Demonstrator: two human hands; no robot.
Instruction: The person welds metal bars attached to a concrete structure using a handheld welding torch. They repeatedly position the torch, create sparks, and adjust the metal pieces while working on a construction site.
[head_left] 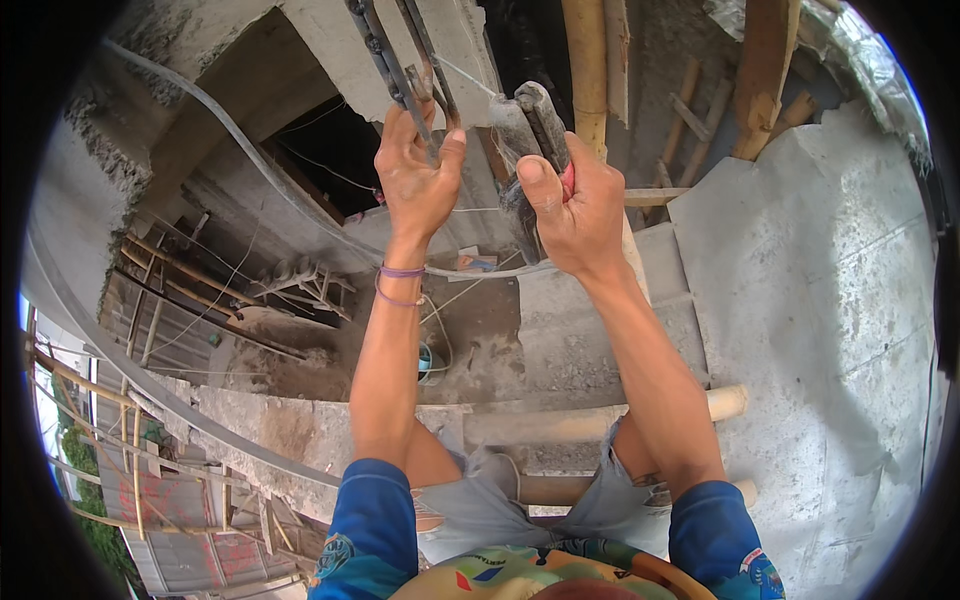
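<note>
My left hand (418, 178) is raised at the upper middle, its fingers curled behind dark steel reinforcing bars (382, 52). The bars run up out of the top of the view. To its right, my right hand (580, 205) is closed, thumb up, around something with a red grip (568, 182); most of it is hidden by the palm. Just beyond that fist stands a grey, cement-crusted piece (512, 120) with dark metal along it. Whether the fist touches this piece, I cannot tell. A thin pale cord (465, 75) slants toward its top.
Grey sheet metal (800, 300) lies at the right. Bamboo poles (588, 70) stand at the top, and a thick pole (545, 425) crosses before my knees. A grey hose (240, 135) curves across the left. Far below lies a dirt floor (480, 335); bamboo scaffolding (137, 460) rises lower left.
</note>
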